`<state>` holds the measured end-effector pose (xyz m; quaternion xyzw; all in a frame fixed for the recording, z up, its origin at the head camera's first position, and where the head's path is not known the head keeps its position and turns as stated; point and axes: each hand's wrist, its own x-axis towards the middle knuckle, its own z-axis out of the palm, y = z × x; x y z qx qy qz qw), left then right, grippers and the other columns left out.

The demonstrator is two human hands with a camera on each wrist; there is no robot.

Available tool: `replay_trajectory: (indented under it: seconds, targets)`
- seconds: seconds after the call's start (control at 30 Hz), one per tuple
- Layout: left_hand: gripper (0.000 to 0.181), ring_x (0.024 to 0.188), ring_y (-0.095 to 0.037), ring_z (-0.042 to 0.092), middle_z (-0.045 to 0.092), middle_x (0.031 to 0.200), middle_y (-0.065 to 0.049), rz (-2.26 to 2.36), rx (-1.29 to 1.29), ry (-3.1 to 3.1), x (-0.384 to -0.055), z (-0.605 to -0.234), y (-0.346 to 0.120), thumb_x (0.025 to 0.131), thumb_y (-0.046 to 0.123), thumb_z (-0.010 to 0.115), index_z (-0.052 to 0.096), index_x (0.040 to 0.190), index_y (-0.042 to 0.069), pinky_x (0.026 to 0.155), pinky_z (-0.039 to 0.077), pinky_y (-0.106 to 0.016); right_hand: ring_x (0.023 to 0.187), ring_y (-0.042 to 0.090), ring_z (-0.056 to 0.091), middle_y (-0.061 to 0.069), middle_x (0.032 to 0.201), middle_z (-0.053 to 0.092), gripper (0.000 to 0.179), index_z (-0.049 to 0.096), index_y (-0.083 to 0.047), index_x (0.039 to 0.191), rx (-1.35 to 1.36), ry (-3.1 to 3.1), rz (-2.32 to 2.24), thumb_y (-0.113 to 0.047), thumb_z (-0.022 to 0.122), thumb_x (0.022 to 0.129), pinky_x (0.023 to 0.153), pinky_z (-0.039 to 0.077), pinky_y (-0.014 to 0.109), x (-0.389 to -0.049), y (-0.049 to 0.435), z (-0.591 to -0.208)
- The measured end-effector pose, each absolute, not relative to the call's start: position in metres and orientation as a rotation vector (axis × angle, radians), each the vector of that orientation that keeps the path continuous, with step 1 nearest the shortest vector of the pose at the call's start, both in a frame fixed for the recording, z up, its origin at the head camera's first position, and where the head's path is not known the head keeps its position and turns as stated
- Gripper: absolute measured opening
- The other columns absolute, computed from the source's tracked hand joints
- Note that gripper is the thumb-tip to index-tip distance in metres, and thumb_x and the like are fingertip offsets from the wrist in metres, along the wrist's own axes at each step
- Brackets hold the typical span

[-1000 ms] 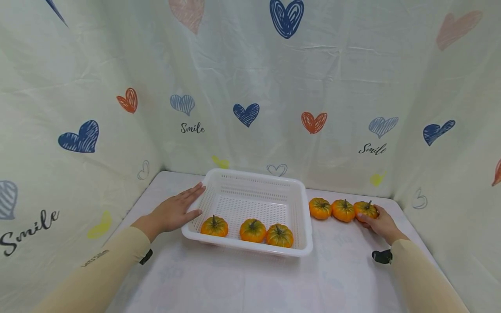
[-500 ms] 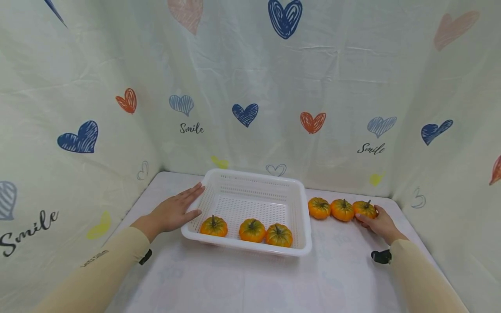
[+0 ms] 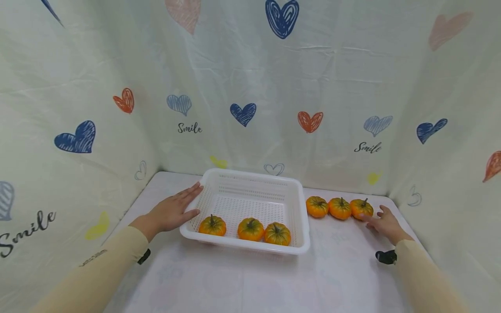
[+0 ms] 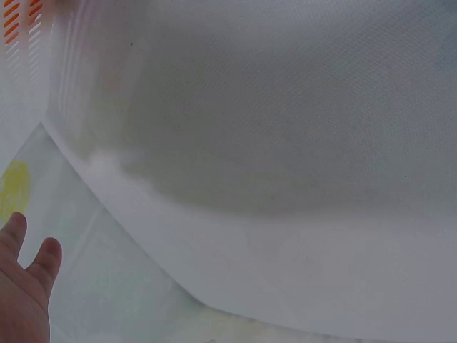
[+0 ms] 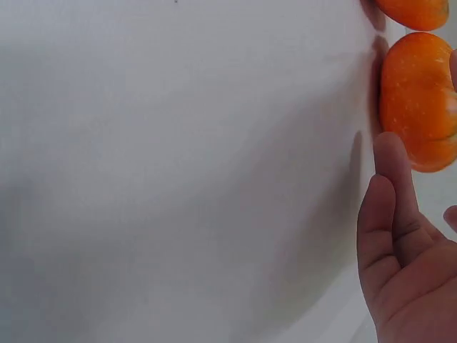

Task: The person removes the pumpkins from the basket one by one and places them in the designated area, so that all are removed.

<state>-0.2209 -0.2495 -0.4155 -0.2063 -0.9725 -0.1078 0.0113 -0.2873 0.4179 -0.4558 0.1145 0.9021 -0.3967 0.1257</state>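
Note:
A white slotted basket (image 3: 303, 226) stands mid-table in the head view. My left hand (image 3: 172, 213) lies with straight fingers at its left rim. Along the basket's near side sit three small orange pumpkins, one at left (image 3: 212, 225) and a pair at right. Outside, to the right, three more pumpkins form a row: one near the basket (image 3: 317, 207), a middle one (image 3: 339, 208) and an outer one (image 3: 361, 209). My right hand (image 3: 385, 224) is beside the outer pumpkin, fingers spread and loose. In the right wrist view, fingertips (image 5: 391, 150) come right up to that pumpkin's side.
A white cloth covers the table (image 3: 242, 282). Behind and at both sides hangs a pale curtain (image 3: 274, 87) printed with hearts, close to the table's edges. Each wrist bears a dark strap device, such as the right one (image 3: 386, 257).
My right hand has loosened from the outer pumpkin and drawn slightly right, its fingers spreading. The left hand stays on the basket rim. The head view has shifted slightly.

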Motion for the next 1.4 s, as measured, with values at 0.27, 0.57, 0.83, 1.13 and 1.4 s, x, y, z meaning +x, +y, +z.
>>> replay_trajectory:
  seconds: [0.27,0.57,0.83,1.13,1.4]
  targets:
    - [0.071,0.146,-0.036,0.025,0.017,0.165,-0.011,-0.328,-0.642,-3.037,-0.221,-0.415,-0.252,0.102,0.044,0.048,0.023,0.159,0.008,0.112,0.029,-0.058,0.114,0.047,0.058,0.049,0.147,0.006,0.116,-0.019,0.015,0.146,0.242,2.709,-1.122,-0.053,0.060,0.095,0.102,0.040,0.058,-0.283,0.428,-0.434]
    - [0.072,0.146,-0.036,0.026,0.018,0.165,-0.011,-0.332,-0.644,-3.025,-0.222,-0.418,-0.252,0.102,0.044,0.049,0.024,0.159,0.008,0.112,0.029,-0.058,0.119,0.055,0.051,0.047,0.149,0.008,0.112,-0.017,0.009,0.150,0.132,2.828,-1.142,-0.054,0.057,0.097,0.099,0.040,0.063,-0.285,0.419,-0.404]
    - [0.072,0.146,-0.036,0.026,0.018,0.165,-0.011,-0.320,-0.644,-3.024,-0.222,-0.417,-0.253,0.102,0.045,0.048,0.024,0.159,0.008,0.112,0.030,-0.057,0.119,0.057,0.048,0.039,0.155,0.010,0.110,-0.011,0.002,0.155,0.026,2.933,-1.122,-0.056,0.060,0.094,0.096,0.038,0.071,-0.291,0.381,-0.360]
    - [0.073,0.146,-0.036,0.026,0.018,0.165,-0.011,-0.326,-0.640,-3.031,-0.222,-0.418,-0.253,0.102,0.045,0.049,0.023,0.159,0.009,0.112,0.030,-0.058,0.126,0.052,0.043,0.027,0.160,0.018,0.107,-0.005,-0.012,0.160,-0.232,2.914,-1.109,-0.051,0.068,0.091,0.097,0.043,0.065,-0.306,0.312,-0.317]
    - [0.073,0.146,-0.036,0.026,0.018,0.165,-0.011,-0.331,-0.650,-3.022,-0.221,-0.417,-0.251,0.102,0.047,0.048,0.024,0.159,0.008,0.112,0.030,-0.058,0.120,0.040,0.054,0.018,0.160,0.026,0.102,0.005,-0.018,0.162,-0.447,2.838,-1.065,-0.048,0.071,0.091,0.096,0.049,0.057,-0.322,0.246,-0.299]
